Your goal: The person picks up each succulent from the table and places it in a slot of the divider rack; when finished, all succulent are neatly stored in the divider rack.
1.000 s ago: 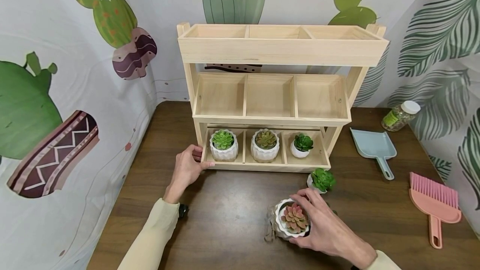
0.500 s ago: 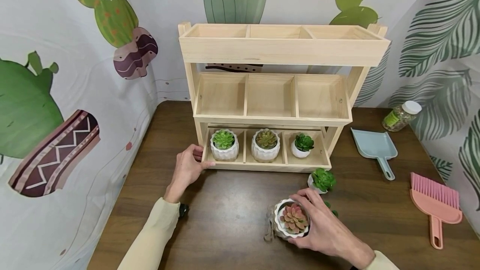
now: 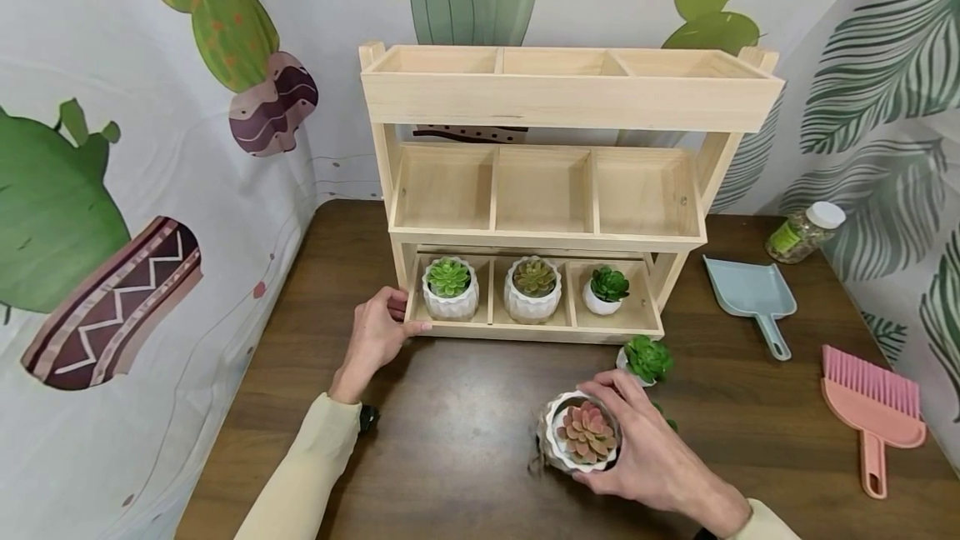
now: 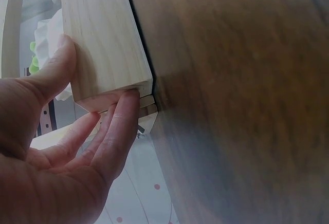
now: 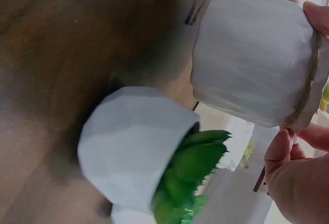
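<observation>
My right hand (image 3: 648,444) grips a white scalloped pot (image 5: 252,59) with twine round it, thumb and fingers at its rim; a reddish succulent (image 3: 587,433) sits inside. In the right wrist view the pot hangs off the dark table. My left hand (image 3: 377,332) holds the front left corner of the wooden plant stand's bottom tray (image 4: 105,44), thumb on the front board and fingertips at the end. In that tray stand a bright green succulent (image 3: 448,277), a brownish one (image 3: 534,277) and a dark green one (image 3: 609,282), each in a white pot and its own compartment.
Near the right hand a small green succulent (image 3: 648,358) stands in a white pot; another faceted white pot (image 5: 133,142) is partly hidden by that hand. To the right lie a blue dustpan (image 3: 750,294), a pink brush (image 3: 870,407) and a jar (image 3: 804,232).
The pot with the reddish succulent has shifted slightly up and left in the head view, with my right hand round it. My left hand keeps its place on the tray corner.
</observation>
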`<control>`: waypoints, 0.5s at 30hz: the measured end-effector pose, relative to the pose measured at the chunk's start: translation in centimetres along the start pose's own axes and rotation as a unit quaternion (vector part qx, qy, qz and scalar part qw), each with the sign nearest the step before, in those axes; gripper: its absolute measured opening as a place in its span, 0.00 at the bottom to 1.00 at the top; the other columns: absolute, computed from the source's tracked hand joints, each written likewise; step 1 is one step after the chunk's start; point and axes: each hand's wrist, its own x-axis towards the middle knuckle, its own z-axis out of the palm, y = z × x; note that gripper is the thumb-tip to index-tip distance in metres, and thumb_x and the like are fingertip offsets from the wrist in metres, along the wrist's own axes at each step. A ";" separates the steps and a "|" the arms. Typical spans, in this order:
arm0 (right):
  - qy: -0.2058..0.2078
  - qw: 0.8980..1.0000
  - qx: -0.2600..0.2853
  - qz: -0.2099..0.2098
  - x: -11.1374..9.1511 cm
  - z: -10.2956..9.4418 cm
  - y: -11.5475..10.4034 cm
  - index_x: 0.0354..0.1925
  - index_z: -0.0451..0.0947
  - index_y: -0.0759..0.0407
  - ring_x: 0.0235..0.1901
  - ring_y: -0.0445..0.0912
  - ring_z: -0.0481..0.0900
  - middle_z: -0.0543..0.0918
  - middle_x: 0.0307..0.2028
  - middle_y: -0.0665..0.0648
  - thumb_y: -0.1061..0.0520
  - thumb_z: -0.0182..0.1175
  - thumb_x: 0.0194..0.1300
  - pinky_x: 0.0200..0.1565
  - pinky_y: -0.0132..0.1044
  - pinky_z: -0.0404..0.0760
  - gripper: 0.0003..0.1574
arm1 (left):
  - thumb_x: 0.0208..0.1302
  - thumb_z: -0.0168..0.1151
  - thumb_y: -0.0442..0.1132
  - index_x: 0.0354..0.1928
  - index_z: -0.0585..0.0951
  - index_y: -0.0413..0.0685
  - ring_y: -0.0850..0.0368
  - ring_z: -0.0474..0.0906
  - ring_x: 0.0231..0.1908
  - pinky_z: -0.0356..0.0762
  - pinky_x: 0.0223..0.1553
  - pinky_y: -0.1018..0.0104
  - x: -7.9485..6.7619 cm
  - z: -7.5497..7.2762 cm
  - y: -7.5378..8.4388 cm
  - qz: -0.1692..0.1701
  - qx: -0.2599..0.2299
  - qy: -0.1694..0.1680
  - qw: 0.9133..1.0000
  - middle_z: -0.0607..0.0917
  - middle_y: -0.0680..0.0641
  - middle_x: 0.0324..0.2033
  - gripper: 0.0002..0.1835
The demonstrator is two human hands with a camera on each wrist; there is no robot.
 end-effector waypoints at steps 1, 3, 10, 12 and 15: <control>0.000 1.000 0.000 0.002 0.1 -0.1 -0.1 0.62 0.81 0.54 0.57 0.44 0.75 0.77 0.59 0.50 0.45 0.94 0.25 0.49 0.39 0.87 0.62 | 0.55 0.88 0.40 0.56 0.83 0.38 0.42 0.92 0.48 0.89 0.46 0.55 0.0 0.0 0.0 0.000 -0.001 0.000 1.000 0.93 0.36 0.46 0.30; 0.002 1.000 0.001 0.005 0.2 -0.4 -0.3 0.62 0.81 0.53 0.56 0.44 0.77 0.77 0.59 0.51 0.45 0.94 0.25 0.50 0.39 0.87 0.62 | 0.54 0.88 0.40 0.56 0.83 0.38 0.43 0.92 0.48 0.89 0.47 0.54 0.0 0.0 0.1 -0.001 -0.002 0.000 1.000 0.93 0.36 0.46 0.30; 0.020 1.000 0.012 0.010 1.3 -1.8 -1.2 0.63 0.81 0.52 0.53 0.45 0.81 0.78 0.59 0.51 0.46 0.94 0.23 0.50 0.42 0.88 0.63 | 0.55 0.88 0.41 0.56 0.83 0.39 0.44 0.92 0.49 0.89 0.49 0.52 0.0 -0.1 0.1 0.000 -0.001 0.001 1.000 0.93 0.37 0.47 0.30; 0.023 1.000 0.013 0.013 1.7 -2.3 -1.4 0.63 0.81 0.52 0.53 0.44 0.81 0.78 0.60 0.51 0.45 0.93 0.24 0.51 0.40 0.88 0.62 | 0.55 0.88 0.41 0.56 0.83 0.39 0.44 0.92 0.49 0.88 0.49 0.53 0.1 -0.1 0.1 0.002 0.000 0.001 1.000 0.93 0.37 0.47 0.30; 0.030 0.999 0.019 0.017 2.3 -3.0 -1.7 0.63 0.82 0.53 0.53 0.45 0.81 0.78 0.59 0.51 0.45 0.94 0.26 0.52 0.38 0.85 0.61 | 0.55 0.88 0.41 0.56 0.83 0.39 0.44 0.92 0.48 0.88 0.48 0.54 0.1 -0.1 0.1 0.003 0.001 0.001 1.000 0.93 0.37 0.46 0.30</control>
